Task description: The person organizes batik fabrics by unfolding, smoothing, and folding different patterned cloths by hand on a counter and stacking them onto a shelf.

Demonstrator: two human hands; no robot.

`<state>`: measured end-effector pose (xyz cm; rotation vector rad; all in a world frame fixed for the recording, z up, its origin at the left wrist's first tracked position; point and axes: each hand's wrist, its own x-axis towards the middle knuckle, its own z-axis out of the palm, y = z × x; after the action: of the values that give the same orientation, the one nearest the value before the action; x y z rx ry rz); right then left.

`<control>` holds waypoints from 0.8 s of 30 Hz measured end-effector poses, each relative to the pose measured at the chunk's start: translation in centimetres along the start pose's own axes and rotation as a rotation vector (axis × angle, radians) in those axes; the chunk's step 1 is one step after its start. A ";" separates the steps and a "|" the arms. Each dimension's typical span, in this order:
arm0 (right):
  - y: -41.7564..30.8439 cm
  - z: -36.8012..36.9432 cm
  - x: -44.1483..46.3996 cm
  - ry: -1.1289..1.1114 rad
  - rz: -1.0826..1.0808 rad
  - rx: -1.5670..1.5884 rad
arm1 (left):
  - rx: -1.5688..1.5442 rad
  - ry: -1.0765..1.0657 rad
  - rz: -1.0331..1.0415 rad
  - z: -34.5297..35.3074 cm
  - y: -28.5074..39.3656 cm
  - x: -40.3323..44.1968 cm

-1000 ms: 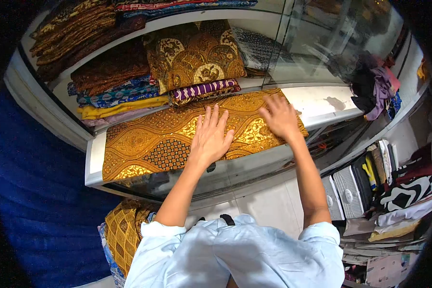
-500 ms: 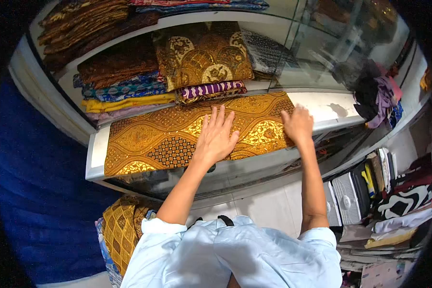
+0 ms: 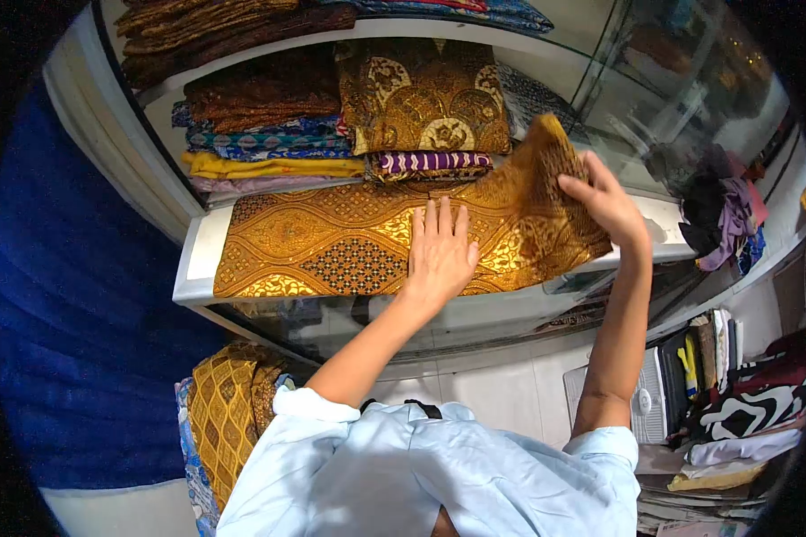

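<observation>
Long gold-and-brown patterned cloth [image 3: 367, 237]: laid along flat white ledge [image 3: 203, 255], raised end pinched in right hand [image 3: 611, 201] with fingers curled. Press down with left hand [image 3: 441, 255], fingers slightly spread, gripping nothing; tension evenly.

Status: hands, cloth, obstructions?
Left hand flat on gold-brown cloth. Right hand gripping its raised right end. Folded purple-and-white cloth close behind; no obvious obstruction.

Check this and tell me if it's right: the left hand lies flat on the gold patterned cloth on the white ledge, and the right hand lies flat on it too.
Not quite: the right hand grips a lifted end of the gold patterned cloth, as the head view shows. The left hand does lie flat on the cloth on the white ledge.
</observation>
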<state>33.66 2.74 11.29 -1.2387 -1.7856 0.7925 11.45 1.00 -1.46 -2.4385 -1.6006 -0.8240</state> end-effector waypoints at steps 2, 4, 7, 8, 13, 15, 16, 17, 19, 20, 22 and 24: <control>-4.6 1.5 1.1 -0.071 -0.002 0.183 | 0.031 0.022 -0.025 -1.1 0.2 -0.6; -6.9 3.3 2.7 -0.157 -0.064 0.246 | 0.007 0.016 -0.007 -2.2 -0.2 -1.5; -9.8 7.5 4.5 -0.223 -0.146 0.299 | 0.003 0.014 0.014 -3.9 -1.1 -3.1; -10.6 9.1 5.1 -0.242 -0.151 0.277 | 0.077 0.035 0.051 -3.9 -1.4 -3.8; -10.8 20.0 8.5 -0.209 -0.405 -0.063 | -0.015 0.021 0.030 -3.3 -2.1 -6.6; -11.9 22.7 7.9 -0.293 -0.409 -0.154 | 0.002 -0.041 0.025 -5.1 -2.0 -8.3; -12.6 23.7 7.5 -0.364 -0.351 -0.201 | -0.032 -0.183 -0.014 -6.7 -2.1 -8.6; -12.2 25.1 7.8 -0.388 -0.330 -0.207 | -0.065 -0.325 -0.053 -8.9 -2.2 -9.0; -10.9 27.7 8.2 -0.415 -0.276 -0.214 | -0.256 -0.418 -0.099 -12.4 -3.4 -9.8; -10.1 28.7 8.4 -0.398 -0.284 -0.182 | -0.412 -0.367 -0.103 -13.9 -4.4 -10.4; -9.9 29.1 8.0 -0.481 -0.271 -0.172 | -0.562 -0.234 -0.197 -17.1 -6.4 -10.9; -9.0 29.1 7.4 -0.650 -0.195 0.037 | -0.406 0.101 -0.473 -18.7 -7.8 -9.8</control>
<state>2.71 5.43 6.84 -0.8064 -2.3451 1.1958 -5.32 -10.59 7.96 -2.2156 -2.1888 -1.4421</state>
